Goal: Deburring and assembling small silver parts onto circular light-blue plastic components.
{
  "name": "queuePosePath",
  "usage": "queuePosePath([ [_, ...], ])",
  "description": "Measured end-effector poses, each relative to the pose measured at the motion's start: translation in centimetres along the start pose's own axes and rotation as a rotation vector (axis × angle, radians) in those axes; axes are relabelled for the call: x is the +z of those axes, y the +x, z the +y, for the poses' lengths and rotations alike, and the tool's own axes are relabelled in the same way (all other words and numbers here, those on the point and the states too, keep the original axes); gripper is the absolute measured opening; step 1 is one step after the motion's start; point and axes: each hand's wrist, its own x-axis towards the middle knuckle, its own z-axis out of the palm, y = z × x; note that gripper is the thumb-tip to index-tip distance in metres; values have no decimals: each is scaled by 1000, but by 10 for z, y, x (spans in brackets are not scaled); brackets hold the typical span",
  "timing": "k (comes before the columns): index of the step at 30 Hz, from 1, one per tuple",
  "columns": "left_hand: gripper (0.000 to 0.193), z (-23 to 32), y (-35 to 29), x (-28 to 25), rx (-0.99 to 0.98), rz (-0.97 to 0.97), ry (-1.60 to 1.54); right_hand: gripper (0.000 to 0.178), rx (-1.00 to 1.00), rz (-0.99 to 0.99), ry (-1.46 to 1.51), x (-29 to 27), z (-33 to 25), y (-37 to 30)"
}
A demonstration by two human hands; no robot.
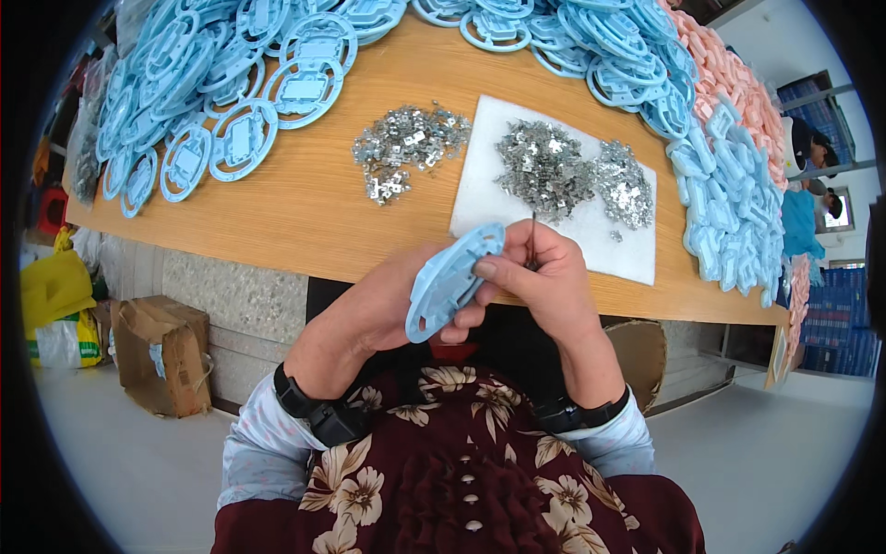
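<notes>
My left hand (395, 282) grips a light blue oval plastic piece (441, 288), tilted on edge above the table's near edge. It has slots at both ends and a moulded middle, like the ring-shaped pieces piled on the table. My right hand (556, 275) is closed around a thin dark tool (532, 238) that points up between its fingers. Its thumb meets the piece's right side. Most of the tool is hidden, so its kind cannot be made out. Beyond the hands, small shiny metal clips (546, 166) lie heaped on a white foam sheet (478, 189).
More metal clips (406, 143) lie on the wooden table (305, 198). Light blue ring-shaped pieces (245, 138) pile up at the far left and far right. Smaller blue parts (729, 208) and pink parts (734, 83) crowd the right end. A cardboard box (161, 355) stands on the floor at left.
</notes>
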Motion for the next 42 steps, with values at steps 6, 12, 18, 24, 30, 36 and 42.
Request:
queuePosePath([
  [6, 33, -6, -7, -18, -53, 24, -71, 22, 103, -97, -79, -8, -3, -1],
  [12, 39, 14, -42, -15, 137, 276, 228, 26, -196, 60, -651, 6, -17, 25],
  [18, 37, 10, -54, -24, 358, 373, 393, 17, -377, 98, -994, 40, -20, 67],
  [24, 38, 8, -53, -21, 383, 378, 503, 18, -353, 136, -1140, 52, -4, 89],
  [30, 35, 11, -54, -20, 389, 379, 516, 15, -300, 134, -1132, 49, -7, 91],
  [36, 29, 26, -46, -21, 362, 447, 580, 13, -613, 7, -1136, 34, -26, 65],
  [42, 25, 39, -34, -12, 187, 300, 389, 16, -783, -96, -1146, 30, -37, 50],
])
